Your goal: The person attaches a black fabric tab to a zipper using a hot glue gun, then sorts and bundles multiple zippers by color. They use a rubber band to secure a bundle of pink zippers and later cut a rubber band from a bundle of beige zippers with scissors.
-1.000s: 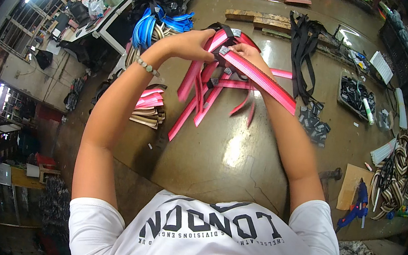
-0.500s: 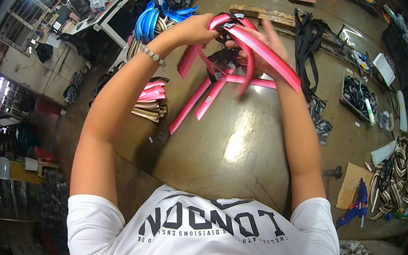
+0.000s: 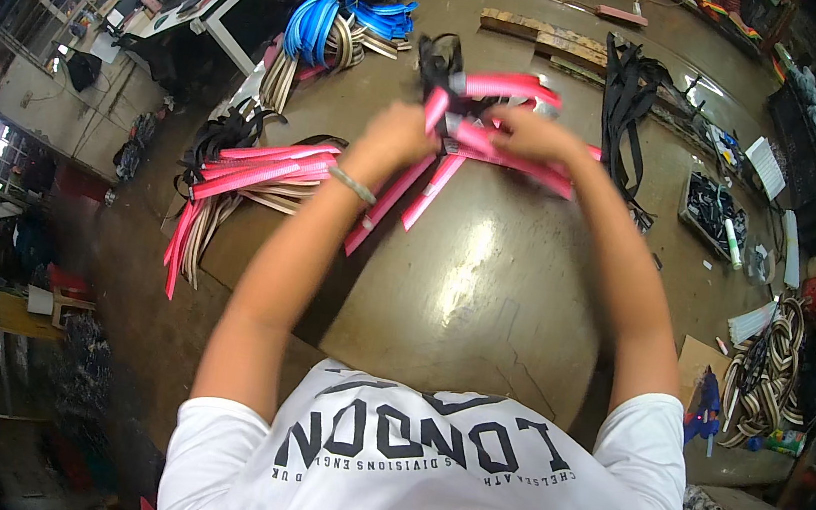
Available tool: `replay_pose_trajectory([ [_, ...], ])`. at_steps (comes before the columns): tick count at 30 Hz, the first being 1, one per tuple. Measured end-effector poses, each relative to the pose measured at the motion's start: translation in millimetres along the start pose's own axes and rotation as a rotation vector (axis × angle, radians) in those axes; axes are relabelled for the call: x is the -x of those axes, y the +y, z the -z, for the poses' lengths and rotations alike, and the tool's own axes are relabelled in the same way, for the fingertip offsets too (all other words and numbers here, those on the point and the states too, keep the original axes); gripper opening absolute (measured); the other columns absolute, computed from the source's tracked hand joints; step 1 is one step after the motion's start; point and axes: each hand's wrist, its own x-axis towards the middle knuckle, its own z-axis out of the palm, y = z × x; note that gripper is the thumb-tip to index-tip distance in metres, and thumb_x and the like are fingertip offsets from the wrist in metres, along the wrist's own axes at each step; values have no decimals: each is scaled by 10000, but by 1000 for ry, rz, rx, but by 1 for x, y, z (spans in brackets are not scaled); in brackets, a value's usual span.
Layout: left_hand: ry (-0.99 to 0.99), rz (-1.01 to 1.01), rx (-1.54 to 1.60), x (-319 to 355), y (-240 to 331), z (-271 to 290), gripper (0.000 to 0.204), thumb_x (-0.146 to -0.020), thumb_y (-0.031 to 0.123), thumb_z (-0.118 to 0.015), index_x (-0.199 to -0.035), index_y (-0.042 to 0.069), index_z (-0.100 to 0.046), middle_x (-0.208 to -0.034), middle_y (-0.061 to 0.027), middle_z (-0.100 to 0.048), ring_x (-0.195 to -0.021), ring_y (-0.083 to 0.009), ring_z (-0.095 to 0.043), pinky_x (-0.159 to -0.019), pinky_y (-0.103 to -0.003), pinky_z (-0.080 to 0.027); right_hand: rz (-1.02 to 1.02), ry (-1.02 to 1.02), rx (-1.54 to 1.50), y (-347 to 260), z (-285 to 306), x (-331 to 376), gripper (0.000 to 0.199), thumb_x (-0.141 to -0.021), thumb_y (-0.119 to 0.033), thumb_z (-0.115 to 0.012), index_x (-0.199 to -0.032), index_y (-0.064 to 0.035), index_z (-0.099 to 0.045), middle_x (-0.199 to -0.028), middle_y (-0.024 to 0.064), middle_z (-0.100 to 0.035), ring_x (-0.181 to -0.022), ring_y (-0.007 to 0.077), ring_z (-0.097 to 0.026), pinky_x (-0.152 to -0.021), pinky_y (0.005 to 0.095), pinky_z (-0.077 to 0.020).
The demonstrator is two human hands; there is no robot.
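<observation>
Over the far middle of the table, my left hand [image 3: 404, 134] is closed on a bundle of pink and black webbing straps [image 3: 508, 87]. My right hand [image 3: 534, 136] pinches the pink lengths of the same bundle a little to the right. Black loops [image 3: 441, 57] of the bundle stick up beyond my left hand, smeared by motion. Below the hands, further pink straps [image 3: 433, 193] lie on the tabletop with their cut ends toward me. My fingertips are partly hidden and blurred.
To the left lies a fanned pile of pink straps [image 3: 277, 168]. Blue straps [image 3: 318, 28] and beige striped ones are heaped behind it. Black straps [image 3: 629, 104] hang over a wooden bar [image 3: 543, 39]. At right are a tray of black pieces [image 3: 710, 214], a blue glue gun [image 3: 706, 405] and coiled striped webbing [image 3: 764, 381].
Both hands have come lower, bringing the pink straps down toward the table. My right hand, spread beside the straps before, now pinches them. The view has shifted, showing more of the left pile.
</observation>
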Motion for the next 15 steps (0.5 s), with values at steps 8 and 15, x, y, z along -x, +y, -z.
replay_pose_trajectory([
  [8, 195, 104, 136, -7, -15, -66, 478, -758, 324, -733, -1009, -53, -578, -1031, -284, -603, -992, -420, -585, -852, -462, -471, -94, 243, 227, 7, -74, -4, 671, -754, -478, -703, -1153, 25, -507, -1097, 227, -564, -1096, 390, -503, -935, 483, -385],
  [15, 9, 63, 407, -22, -10, -35, 574, -700, 500, -722, -908, -31, -654, -961, -254, -658, -903, -389, -647, -789, -417, -513, 154, 398, 167, 28, -18, -11, 271, -797, -109, -597, -1007, 36, -505, -1016, 260, -590, -948, 420, -573, -825, 477, -456],
])
